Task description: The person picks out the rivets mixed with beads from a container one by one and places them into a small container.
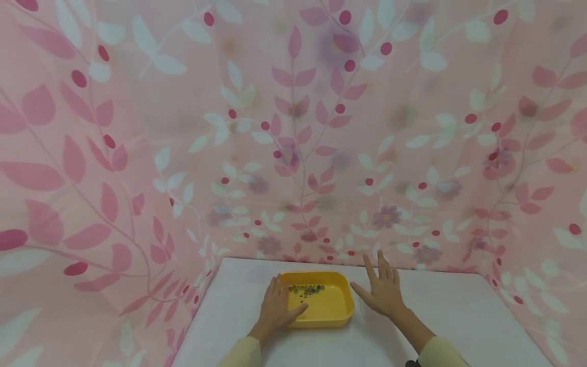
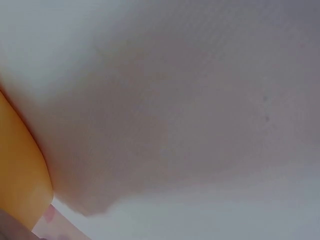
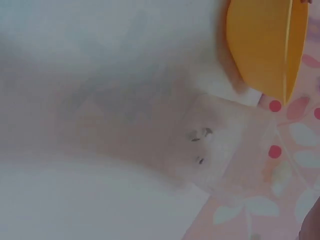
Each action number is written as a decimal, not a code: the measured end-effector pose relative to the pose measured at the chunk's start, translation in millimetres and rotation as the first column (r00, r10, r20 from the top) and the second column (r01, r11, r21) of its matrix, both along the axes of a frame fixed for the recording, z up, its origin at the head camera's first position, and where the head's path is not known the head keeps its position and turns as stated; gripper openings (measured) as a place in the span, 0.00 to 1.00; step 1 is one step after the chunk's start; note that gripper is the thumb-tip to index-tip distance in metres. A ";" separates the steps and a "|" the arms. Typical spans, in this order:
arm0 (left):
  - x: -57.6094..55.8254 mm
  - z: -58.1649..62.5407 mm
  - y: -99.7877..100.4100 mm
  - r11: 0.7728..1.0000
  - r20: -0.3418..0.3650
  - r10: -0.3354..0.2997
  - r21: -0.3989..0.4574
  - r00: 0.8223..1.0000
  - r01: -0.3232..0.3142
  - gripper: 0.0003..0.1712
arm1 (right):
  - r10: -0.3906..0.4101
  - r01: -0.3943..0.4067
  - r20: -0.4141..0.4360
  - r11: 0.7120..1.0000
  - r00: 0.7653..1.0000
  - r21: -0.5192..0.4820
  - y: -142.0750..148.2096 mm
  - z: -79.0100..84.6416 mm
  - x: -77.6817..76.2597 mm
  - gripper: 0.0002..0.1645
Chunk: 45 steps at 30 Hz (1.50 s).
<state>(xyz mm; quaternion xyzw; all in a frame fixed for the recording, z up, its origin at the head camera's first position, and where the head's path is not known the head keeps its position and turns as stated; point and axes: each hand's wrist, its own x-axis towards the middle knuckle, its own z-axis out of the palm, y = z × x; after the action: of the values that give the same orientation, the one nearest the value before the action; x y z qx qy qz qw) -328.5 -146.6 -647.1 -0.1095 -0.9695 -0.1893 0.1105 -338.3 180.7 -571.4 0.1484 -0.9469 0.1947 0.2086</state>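
Observation:
A yellow plastic tray [image 1: 327, 308] with rounded corners stands on the white table. Several small glass marbles [image 1: 318, 288], green and darker ones, lie in it towards the back left. My left hand [image 1: 274, 308] is at the tray's left side, fingers straight and thumb spread over the front rim in the head view. To the right of the tray, my right hand [image 1: 384, 295] has its fingers spread and holds nothing. The tray's outer wall [image 2: 22, 170] shows at the left edge of the left wrist view, and its side [image 3: 260, 45] at the top right of the right wrist view.
The white tabletop [image 1: 440, 311] reaches back to a pink curtain [image 1: 321, 153] with leaves and berries, which also hangs at both sides. A pale see-through patch with small dark marks appears in the right wrist view.

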 end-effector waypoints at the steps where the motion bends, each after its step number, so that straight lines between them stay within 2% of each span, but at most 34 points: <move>1: 0.6 0.3 0.1 1.000 0.002 -0.001 -0.001 1.000 0.001 0.58 | 0.015 -0.015 0.008 1.000 1.000 -0.004 -3.2 0.7 1.0 0.54; 6: 1.1 0.7 -0.2 0.999 0.023 0.014 -0.031 1.000 -0.013 0.58 | 0.061 -0.061 0.042 0.998 0.997 0.002 -15.8 -0.3 6.0 0.54; 19: 0.6 2.5 1.8 0.999 0.038 0.017 -0.030 0.999 -0.016 0.59 | 0.036 -0.045 0.090 0.994 0.995 0.098 -23.2 -15.5 6.3 0.55; 28: 2.4 5.2 3.5 1.000 0.010 0.015 -0.005 1.000 -0.015 0.57 | 0.085 -0.080 -0.021 0.978 0.996 0.195 -24.6 -17.9 5.1 0.54; 31: 1.2 5.5 3.2 1.000 0.011 0.015 -0.005 1.000 -0.015 0.57 | 0.083 -0.079 -0.016 0.979 0.996 0.186 -25.8 -17.9 4.2 0.52; 35: -1.1 1.9 2.6 1.000 0.020 0.016 -0.006 1.000 -0.016 0.59 | 0.071 -0.076 0.035 0.982 0.997 0.171 -28.0 -18.8 3.4 0.52; 39: -0.7 -0.8 1.8 1.000 0.001 0.013 0.005 1.000 -0.013 0.58 | 0.071 -0.080 0.062 0.984 0.996 0.161 -31.5 -20.8 3.0 0.51; 45: 1.0 2.0 2.3 0.999 0.018 0.009 0.031 1.000 -0.009 0.57 | 0.098 -0.105 0.067 0.987 0.993 0.120 -37.4 -26.9 2.7 0.51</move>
<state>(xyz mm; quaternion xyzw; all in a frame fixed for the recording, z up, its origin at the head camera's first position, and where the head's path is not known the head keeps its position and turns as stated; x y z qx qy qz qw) -327.5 -144.3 -645.1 -0.1017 -0.9679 -0.2049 0.1043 -335.5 143.3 -598.4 0.2032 -0.9542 0.1506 0.1599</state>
